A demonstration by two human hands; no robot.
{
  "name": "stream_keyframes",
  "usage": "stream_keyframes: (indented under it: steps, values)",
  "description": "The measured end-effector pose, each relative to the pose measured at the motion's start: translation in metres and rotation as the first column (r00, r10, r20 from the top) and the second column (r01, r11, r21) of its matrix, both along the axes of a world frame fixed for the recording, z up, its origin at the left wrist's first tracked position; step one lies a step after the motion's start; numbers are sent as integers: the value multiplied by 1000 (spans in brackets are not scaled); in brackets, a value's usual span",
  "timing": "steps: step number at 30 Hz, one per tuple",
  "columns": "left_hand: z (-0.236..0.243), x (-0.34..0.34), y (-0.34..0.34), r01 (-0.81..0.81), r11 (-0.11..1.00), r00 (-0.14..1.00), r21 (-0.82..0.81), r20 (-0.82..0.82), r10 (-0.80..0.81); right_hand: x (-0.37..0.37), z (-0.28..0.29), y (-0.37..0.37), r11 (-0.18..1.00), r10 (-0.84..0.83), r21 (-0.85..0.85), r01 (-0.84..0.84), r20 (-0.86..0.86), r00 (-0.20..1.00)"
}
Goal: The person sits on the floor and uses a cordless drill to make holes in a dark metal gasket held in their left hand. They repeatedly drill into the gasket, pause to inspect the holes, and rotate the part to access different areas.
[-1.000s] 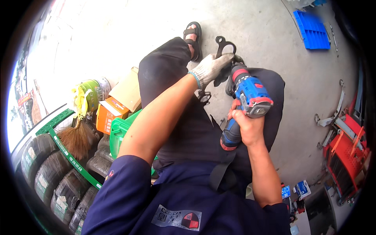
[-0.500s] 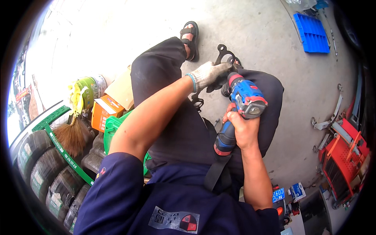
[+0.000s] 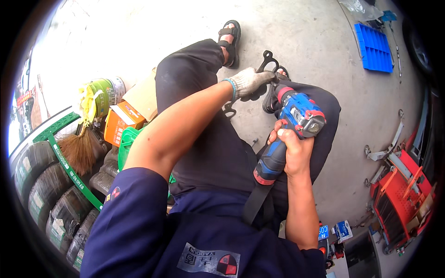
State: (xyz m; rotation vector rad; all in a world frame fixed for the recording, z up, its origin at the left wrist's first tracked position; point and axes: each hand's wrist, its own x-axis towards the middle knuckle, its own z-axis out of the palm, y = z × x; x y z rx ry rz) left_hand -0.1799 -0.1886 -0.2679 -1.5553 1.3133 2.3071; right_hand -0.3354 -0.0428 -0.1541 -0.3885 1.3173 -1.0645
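My left hand (image 3: pixel 251 83), in a whitish knitted glove with a blue cuff, is closed around a black flat metal part (image 3: pixel 267 59) with ring-shaped openings. The part's far end sticks out beyond my fingers, and its middle is hidden by the glove. My bare right hand (image 3: pixel 299 150) grips the handle of a blue and red cordless drill (image 3: pixel 300 111). The drill's red-collared front end points away from me and meets the metal part beside my left fingertips. What sits in its tip is too hidden to make out.
My knees are spread in dark trousers (image 3: pixel 194 74), with sandals (image 3: pixel 230 41) on the floor. Wrapped tyres (image 3: pixel 37 160) on a green rack (image 3: pixel 76 173), a straw broom (image 3: pixel 78 150) and an orange box (image 3: pixel 121 123) stand left. At right are a blue compartment tray (image 3: pixel 373 47) and red equipment (image 3: pixel 401 197).
The view has turned slightly. Both hands keep their holds, and the drill stays up against the black metal part, whose near end has shifted a little.
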Motion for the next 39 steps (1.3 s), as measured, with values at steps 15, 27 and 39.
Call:
stream_keyframes:
  steps: [15, 27, 39]
  values:
    - [36, 7, 11, 107, 986, 989, -125, 112, -93, 0, 0, -8, 996, -71, 63, 66, 78, 994]
    - [44, -12, -18, -392, 918, 735, 59, -580, 351, -23, 25, 12, 969, 74, -229, -89, -75, 994]
    - [156, -15, -32, -487, 866, 631, -114, -732, 258, -13, 115, 63, 872, 182, -354, -337, -404, 897]
